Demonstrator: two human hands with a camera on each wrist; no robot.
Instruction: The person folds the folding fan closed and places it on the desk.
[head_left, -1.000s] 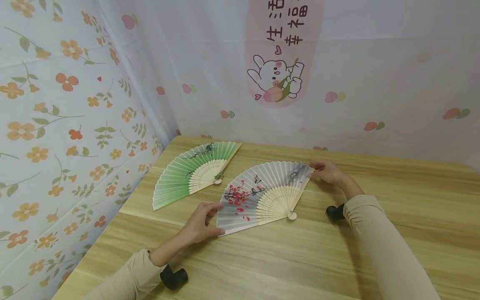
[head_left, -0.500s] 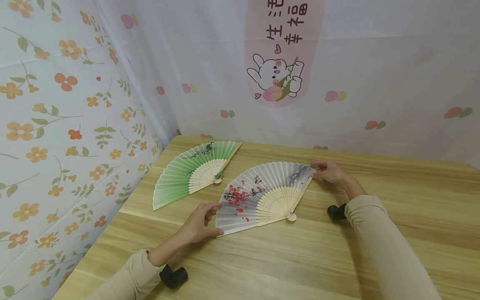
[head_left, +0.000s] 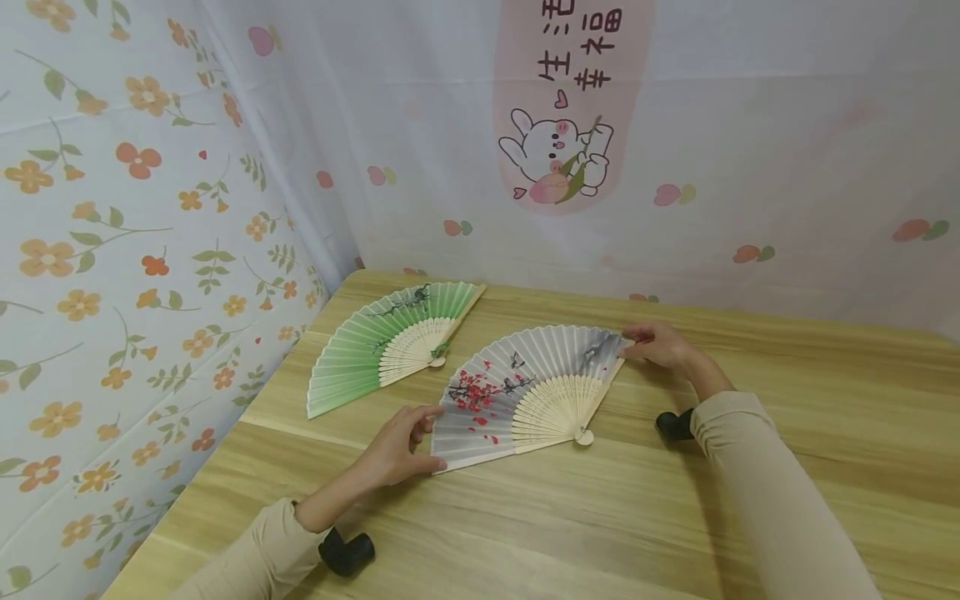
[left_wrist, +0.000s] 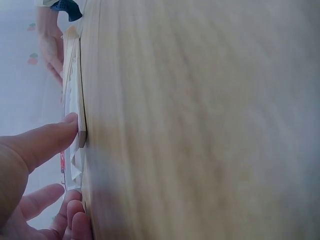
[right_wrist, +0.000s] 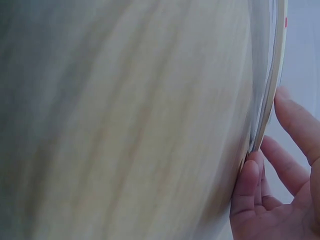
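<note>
A grey folding fan printed with red blossoms lies spread on the table, its pale ribs meeting at a pivot toward the front. At its left end my left hand holds the corner, thumb on the outer stick and the other fingers at the cloth's edge. My right hand holds the far right corner; in the right wrist view its thumb presses the stick while the fingers curl by the tip. Behind and to the left, a green folding fan lies spread as well.
The wood-grain table meets a white printed curtain at the back. A flower-patterned cloth hangs along the left side. Black wrist-worn devices show beneath both sleeves.
The grey fan's two ends have shifted very slightly outward with my hands. The green fan stays in place, and the head view has moved a little.
</note>
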